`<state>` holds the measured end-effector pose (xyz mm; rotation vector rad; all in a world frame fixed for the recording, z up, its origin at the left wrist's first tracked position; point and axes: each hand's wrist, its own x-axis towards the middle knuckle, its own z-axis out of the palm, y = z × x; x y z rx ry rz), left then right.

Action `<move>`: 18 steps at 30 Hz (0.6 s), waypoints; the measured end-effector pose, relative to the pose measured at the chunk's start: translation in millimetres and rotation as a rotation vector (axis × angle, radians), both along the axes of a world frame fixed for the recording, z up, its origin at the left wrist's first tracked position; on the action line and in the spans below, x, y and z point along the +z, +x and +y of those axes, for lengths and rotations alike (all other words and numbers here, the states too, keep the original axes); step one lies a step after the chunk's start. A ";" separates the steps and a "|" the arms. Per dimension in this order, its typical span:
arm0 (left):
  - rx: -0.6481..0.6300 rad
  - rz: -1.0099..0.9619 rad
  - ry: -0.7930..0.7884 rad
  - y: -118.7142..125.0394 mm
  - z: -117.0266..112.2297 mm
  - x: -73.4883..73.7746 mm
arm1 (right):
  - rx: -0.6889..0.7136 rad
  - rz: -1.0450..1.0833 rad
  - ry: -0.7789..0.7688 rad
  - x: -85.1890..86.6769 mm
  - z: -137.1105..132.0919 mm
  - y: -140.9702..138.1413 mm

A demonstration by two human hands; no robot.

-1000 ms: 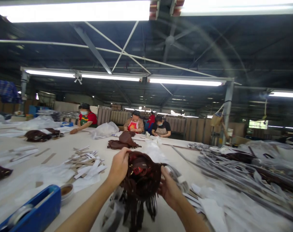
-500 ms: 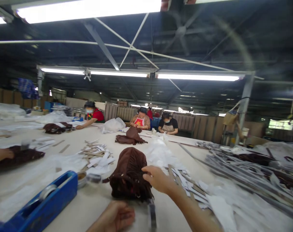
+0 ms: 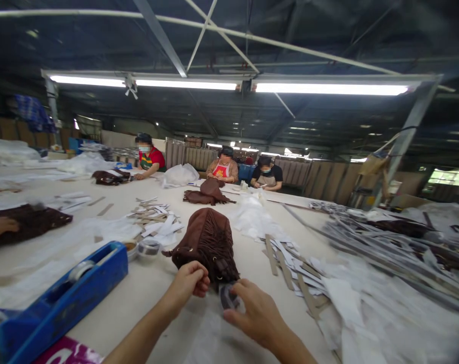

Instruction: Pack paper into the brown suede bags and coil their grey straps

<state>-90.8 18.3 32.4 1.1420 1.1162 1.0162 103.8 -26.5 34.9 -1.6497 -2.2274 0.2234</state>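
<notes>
We're looking at a factory workshop floor here, with fluorescent tubes [image 3: 328, 89] under a steel roof truss [image 3: 157, 20], aproned workers [image 3: 222, 171] along one long table [image 3: 138, 308], and brown fringed bags [image 3: 209, 242] among cut strips [image 3: 153, 222].

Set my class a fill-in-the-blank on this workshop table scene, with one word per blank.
1. The fringed bag on the table is ____.
2. The left hand and right hand are ____, with no gloves.
3. The tape dispenser is ____.
4. The leftmost of the three far co-workers wears a ____ shirt.

Missing words: brown; bare; blue; red.
</notes>
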 end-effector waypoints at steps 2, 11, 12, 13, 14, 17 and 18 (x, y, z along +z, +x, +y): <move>-0.117 0.233 0.171 -5.6 -13.1 -3.5 | -0.017 -0.077 -0.003 -11.1 -4.2 -3.6; -0.707 1.195 0.585 23.1 -77.9 -53.2 | -0.106 -0.095 0.015 -4.1 19.0 25.9; -0.685 1.182 0.607 33.0 -77.7 -52.2 | -0.124 -0.122 0.021 -1.7 19.1 27.0; -0.647 1.167 0.626 43.9 -76.3 -50.9 | -0.137 -0.155 0.020 -0.4 18.4 27.4; -0.595 1.152 0.641 55.4 -73.9 -50.1 | -0.140 -0.185 0.011 -0.3 17.0 27.3; -0.469 1.128 0.622 91.2 -66.7 -53.2 | -0.095 -0.237 -0.029 -3.8 13.5 29.7; -0.450 1.123 0.600 102.5 -65.3 -55.8 | -0.083 -0.248 -0.037 -4.8 13.8 32.2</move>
